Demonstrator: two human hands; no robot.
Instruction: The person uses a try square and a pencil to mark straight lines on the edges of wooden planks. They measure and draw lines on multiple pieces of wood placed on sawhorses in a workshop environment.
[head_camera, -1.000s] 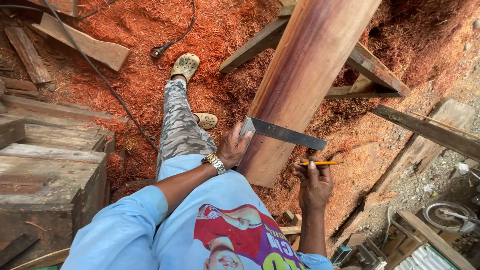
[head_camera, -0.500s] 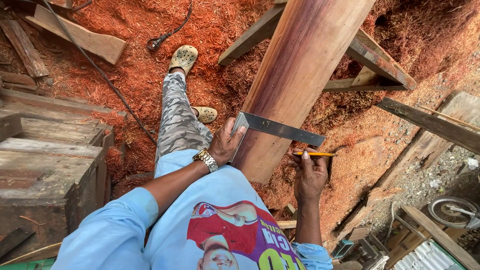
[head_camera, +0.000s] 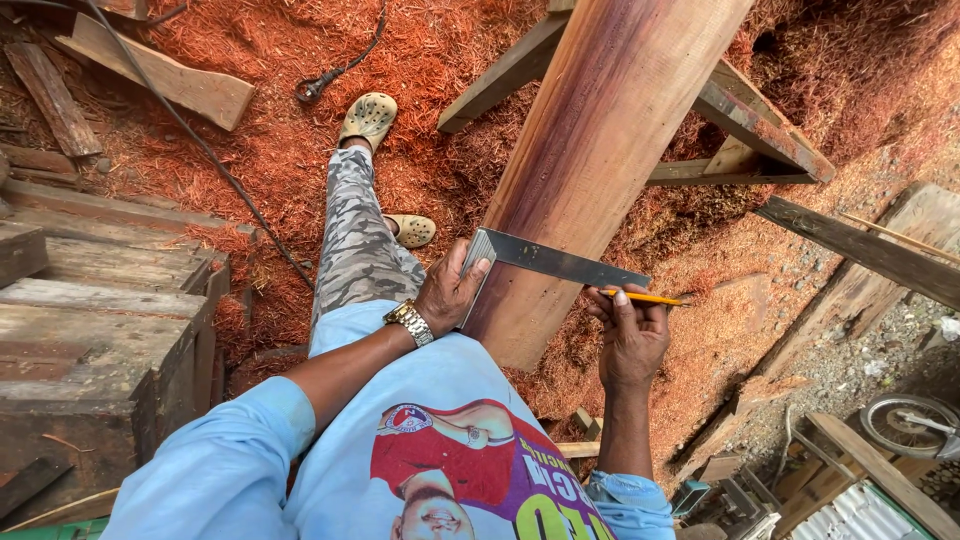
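I see no package, no label, no sign and no screen here. The only printed thing is the picture on my light blue shirt (head_camera: 430, 440), low in the view: a red and purple patch with yellow-green letters at its bottom edge, seen upside down from my head.

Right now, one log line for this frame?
left hand: holds try square on beam | right hand: holds pencil beside beam
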